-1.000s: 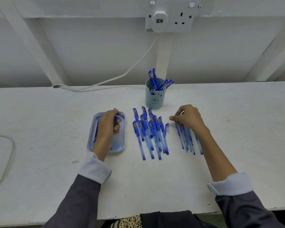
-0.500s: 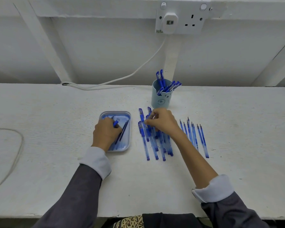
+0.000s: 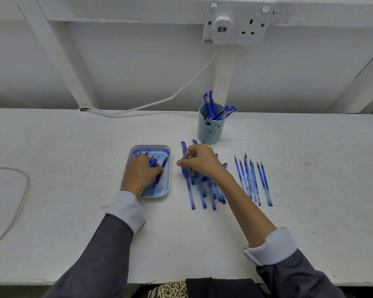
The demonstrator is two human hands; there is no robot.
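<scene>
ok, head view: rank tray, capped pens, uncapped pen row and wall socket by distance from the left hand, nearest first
From the left hand, which pinches a blue cap:
1. tray: directly under the hand, which reaches into it.
2. capped pens: just right of the tray.
3. uncapped pen row: farther right, past the capped pens.
4. wall socket: up on the back wall.

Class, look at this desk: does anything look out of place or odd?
Nothing is spilled or broken. The clear blue plastic pens in the right-hand row lie uncapped, tips bare, unlike the capped blue pens in the middle group.
</scene>
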